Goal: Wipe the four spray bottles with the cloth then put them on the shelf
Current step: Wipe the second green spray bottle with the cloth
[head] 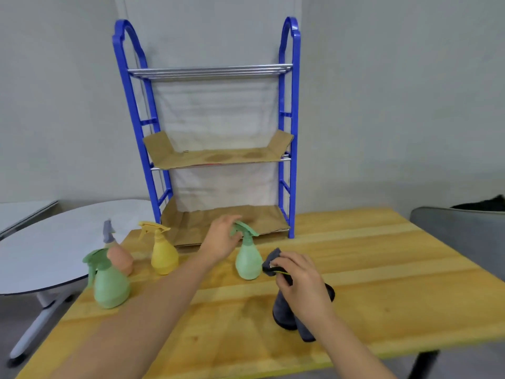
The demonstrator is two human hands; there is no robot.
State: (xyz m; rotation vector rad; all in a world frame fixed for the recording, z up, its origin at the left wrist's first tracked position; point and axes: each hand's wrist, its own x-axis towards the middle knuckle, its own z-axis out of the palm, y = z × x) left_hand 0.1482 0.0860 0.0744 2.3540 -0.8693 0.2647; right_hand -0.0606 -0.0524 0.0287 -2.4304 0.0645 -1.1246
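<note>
- Head view, centre: your left hand (222, 237) is closed around the trigger head of a green spray bottle (248, 259), which stands upright on the wooden surface (369, 269) just in front of the shelf.
- Head view, lower right of centre: your right hand (302, 280) is clamped on a dark grey cloth (273, 262), a bunched corner of which touches the side of that bottle; the rest of the cloth hangs down to the surface under your wrist.
- Head view, left of centre: three more bottles stand on the surface, a yellow spray bottle (163, 254), an orange spray bottle (120, 257) with a grey head, and a second green bottle (110, 283) nearest the lower left.
- Head view, upper centre: the blue shelf (293, 132) holds no bottles; both cardboard-lined tiers and the bare top rails are free.
- As I judge it, you are at the wiping of the first bottle: nothing is shelved yet, and whether any of the other three is already wiped cannot be told.
- Left to do: finish this wipe, set the bottle on a tier, then handle the remaining three.
</note>
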